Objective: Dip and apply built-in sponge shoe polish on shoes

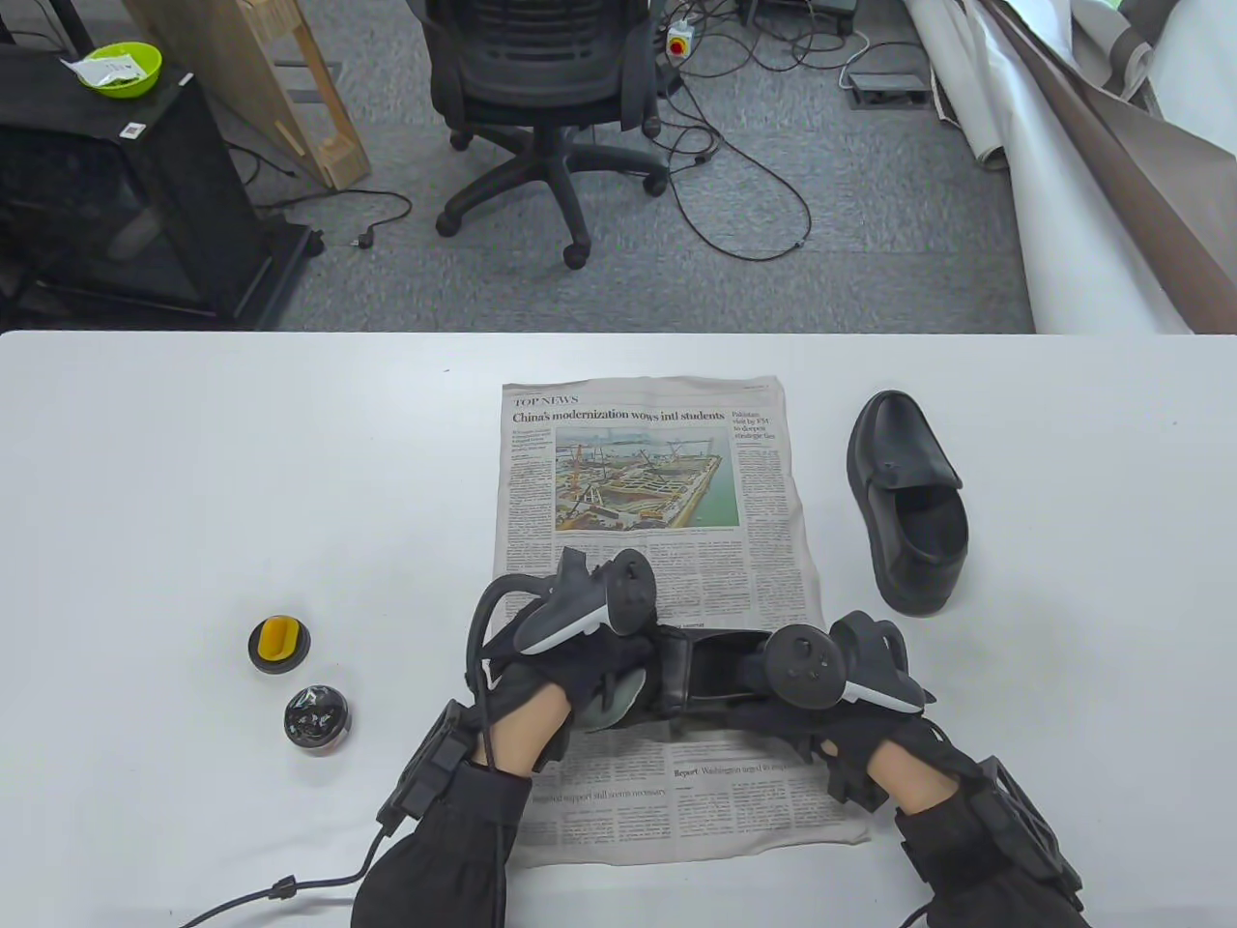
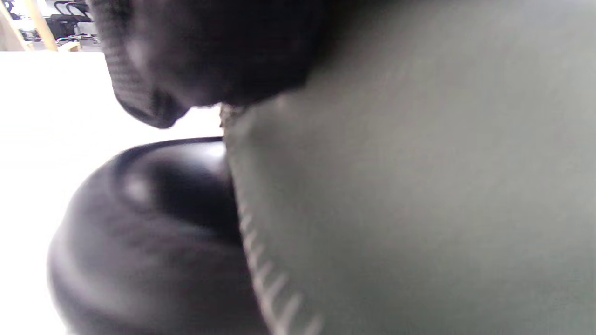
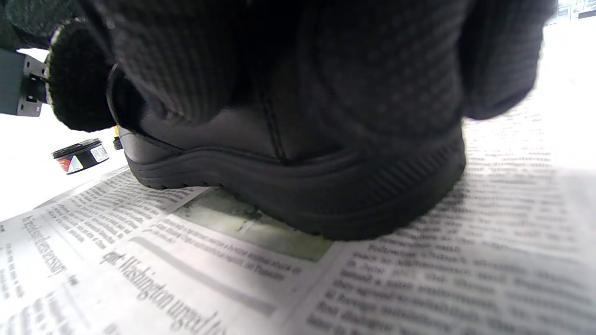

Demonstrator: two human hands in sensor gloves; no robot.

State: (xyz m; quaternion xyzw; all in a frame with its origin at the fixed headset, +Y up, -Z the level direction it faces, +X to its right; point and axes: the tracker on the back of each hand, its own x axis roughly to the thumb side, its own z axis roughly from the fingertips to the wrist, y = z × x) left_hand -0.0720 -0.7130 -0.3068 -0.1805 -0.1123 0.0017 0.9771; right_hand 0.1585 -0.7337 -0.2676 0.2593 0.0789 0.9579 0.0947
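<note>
Shoe polish work centres on a black shoe (image 1: pixel 710 672) lying on a sheet of newspaper (image 1: pixel 657 483) near the front edge of the white surface (image 1: pixel 193 464). The right hand (image 1: pixel 831 696) grips the shoe at its heel end, gloved fingers (image 3: pixel 326 70) curled over the back of the upper, as the right wrist view shows; the sole rests on the printed page. The left hand (image 1: pixel 570 667) sits at the shoe's other end and holds a grey cloth (image 1: pixel 614 701) against it. In the left wrist view that cloth (image 2: pixel 419 186), with a stitched edge, fills most of the frame and lies against the rounded black toe (image 2: pixel 149 232), a gloved fingertip (image 2: pixel 153 102) above it; how tightly the fingers close on the cloth cannot be told for sure, though the cloth sits bunched under the palm.

A second black shoe (image 1: pixel 908 503) stands off the paper toward the right edge of the surface, its toe pointing to the far edge. Toward the left edge, well apart from the newspaper, lie two round pieces: a black lid (image 1: pixel 278 645) carrying a yellow part, and just in front of it the polish tin (image 1: pixel 316 717) with dark, glossy contents. An office chair (image 1: pixel 541 87) stands on the carpet beyond the far edge.
</note>
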